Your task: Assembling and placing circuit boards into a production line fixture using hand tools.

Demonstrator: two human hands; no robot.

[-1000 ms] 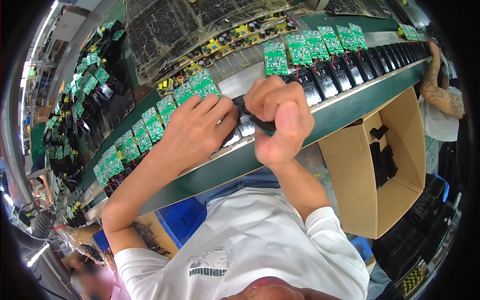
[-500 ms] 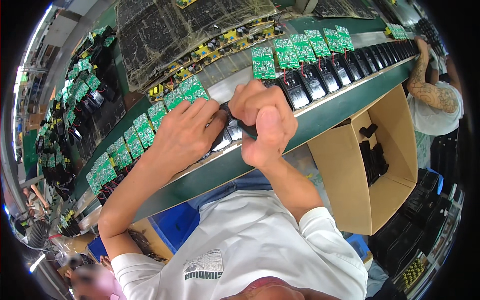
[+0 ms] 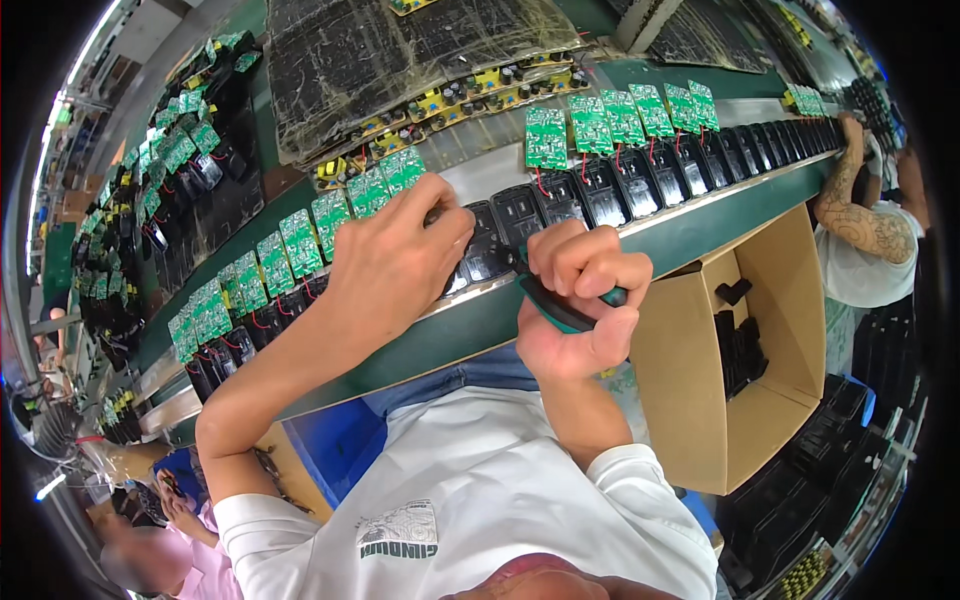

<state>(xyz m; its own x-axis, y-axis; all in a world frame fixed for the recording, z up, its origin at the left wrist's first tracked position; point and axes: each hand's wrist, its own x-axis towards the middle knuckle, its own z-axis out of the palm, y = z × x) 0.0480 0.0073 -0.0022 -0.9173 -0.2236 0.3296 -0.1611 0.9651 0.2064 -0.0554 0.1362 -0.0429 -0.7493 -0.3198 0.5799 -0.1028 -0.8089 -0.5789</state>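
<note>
My right hand (image 3: pixel 590 300) is wrapped round a pair of pliers (image 3: pixel 552 306) with teal-and-black handles. Their dark head points at the black plastic casings (image 3: pixel 518 212) lined up along the bench, near one that has no board above it. To the left, my left hand (image 3: pixel 400 250) is bent over the same row with its fingers curled together; what they pinch is hidden. Green circuit boards (image 3: pixel 545 138) stand behind the casings on the right, joined to them by thin red wires. More green boards (image 3: pixel 300 243) continue on the left, partly behind my left forearm.
Stacked black sheets with yellow circuit boards (image 3: pixel 450 103) lie beyond the row. An open cardboard box (image 3: pixel 685 390) with black parts is at my right, and a blue bin (image 3: pixel 340 450) below the bench. A co-worker's tattooed arm (image 3: pixel 855 215) reaches the row's far right end.
My right hand has moved right and toward me and turned, bringing the pliers into view. My left hand has shifted slightly right along the row. The whole view has shifted a little.
</note>
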